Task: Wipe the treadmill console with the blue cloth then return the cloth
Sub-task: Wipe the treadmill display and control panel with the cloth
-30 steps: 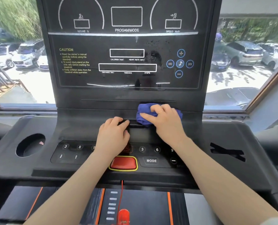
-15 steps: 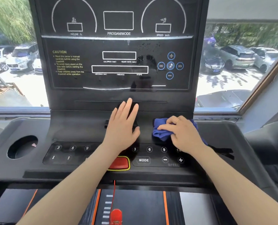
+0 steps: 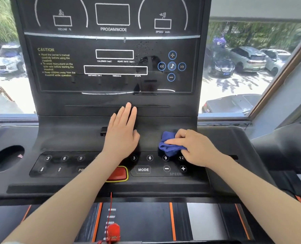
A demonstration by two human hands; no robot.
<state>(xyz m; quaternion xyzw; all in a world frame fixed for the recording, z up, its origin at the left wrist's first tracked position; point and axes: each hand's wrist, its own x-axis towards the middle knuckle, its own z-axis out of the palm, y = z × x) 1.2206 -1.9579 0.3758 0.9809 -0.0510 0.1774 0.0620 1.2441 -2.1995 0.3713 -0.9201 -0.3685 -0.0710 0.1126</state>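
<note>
Blue cloth (image 3: 171, 147) is lying bunched under your right hand (image 3: 197, 148), on the sloped deck of the treadmill console (image 3: 72, 138) just above the 9 and 12 keys (image 3: 165, 157). Your fingers (image 3: 174, 142) are curling over its top and pinching it, with cloth sticking out past the fingertips on the left. Beside it, apart from the cloth, your left hand (image 3: 121, 134) is resting flat with straight fingers, tips reaching the foot of the upright display panel (image 3: 111, 67). Farther off, parked cars (image 3: 243, 59) are showing through the window.

Two hands (image 3: 121, 136), one blue cloth (image 3: 170, 147), one treadmill console (image 3: 111, 106).
</note>
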